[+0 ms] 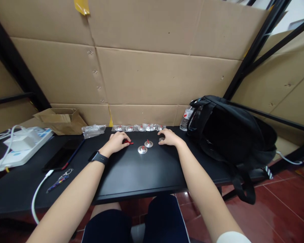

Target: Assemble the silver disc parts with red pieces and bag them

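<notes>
Two small silver finger cymbals with red loops lie on the black table, the nearer cymbal point(142, 150) in front of the farther cymbal point(148, 144). To their left, my left hand point(118, 141), with a dark watch on the wrist, pinches at some red cords point(129, 142) on the tabletop. On the other side, my right hand point(169, 137) curls its thumb and fingers around the edge of another silver cymbal point(161, 139), partly hidden by the hand. Behind, several cymbals in clear plastic packets point(129, 128) form a row along the cardboard wall.
A black backpack point(233, 128) and a water bottle point(185, 118) stand at the right. Leftward are clear plastic bags point(93, 131), a paper bag point(63, 123), a phone point(62, 155), a keychain point(59, 181) and a white power strip point(22, 153) with cables.
</notes>
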### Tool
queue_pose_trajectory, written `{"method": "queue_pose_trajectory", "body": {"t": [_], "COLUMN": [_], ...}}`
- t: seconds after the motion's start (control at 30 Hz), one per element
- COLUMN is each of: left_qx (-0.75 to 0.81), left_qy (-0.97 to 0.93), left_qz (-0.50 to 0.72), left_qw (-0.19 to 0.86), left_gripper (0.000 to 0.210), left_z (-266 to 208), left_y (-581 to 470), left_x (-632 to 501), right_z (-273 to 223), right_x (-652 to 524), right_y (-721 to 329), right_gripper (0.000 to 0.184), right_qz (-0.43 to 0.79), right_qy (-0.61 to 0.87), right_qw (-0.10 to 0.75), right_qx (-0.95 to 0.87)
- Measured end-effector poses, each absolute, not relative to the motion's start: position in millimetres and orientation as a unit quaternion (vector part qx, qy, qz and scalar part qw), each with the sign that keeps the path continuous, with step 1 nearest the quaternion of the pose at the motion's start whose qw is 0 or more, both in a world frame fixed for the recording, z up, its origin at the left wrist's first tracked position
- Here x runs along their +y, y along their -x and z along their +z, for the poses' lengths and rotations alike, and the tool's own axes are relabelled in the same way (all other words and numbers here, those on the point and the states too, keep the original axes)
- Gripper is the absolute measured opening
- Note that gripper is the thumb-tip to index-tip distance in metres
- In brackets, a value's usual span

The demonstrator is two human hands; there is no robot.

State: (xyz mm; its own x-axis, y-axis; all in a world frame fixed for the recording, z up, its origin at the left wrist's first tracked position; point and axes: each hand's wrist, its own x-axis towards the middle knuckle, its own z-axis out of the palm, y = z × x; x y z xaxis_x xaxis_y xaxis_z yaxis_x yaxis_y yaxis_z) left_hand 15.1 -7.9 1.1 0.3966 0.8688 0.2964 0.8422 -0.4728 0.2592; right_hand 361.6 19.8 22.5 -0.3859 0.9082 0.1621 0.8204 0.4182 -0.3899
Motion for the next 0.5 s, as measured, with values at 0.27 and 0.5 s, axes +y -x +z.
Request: {"method": "queue_pose_trajectory", "body": {"t": [0.27, 0.5], "left_qx": [0.533, 0.718], "left_qy": [-0.818, -0.641], "left_qz": [0.215, 0.265], "left_qw": [0.001, -0.059], "left_gripper": [0.034, 0.042], "left_z": [6.0, -2.3], "left_y": [-22.5, 61.8], "left_x": [-12.1, 0.3], "right_z": [13.5, 14.0], "right_x": [28.2, 28.3], "right_y": [-365.9, -363.7], "right_gripper": [0.048, 0.045], "right_qz": [0.174, 0.176], "right_qy": [0.462, 0.466], "right_qw": [0.18, 0.15], "right_qx": [-0.851, -0.854]}}
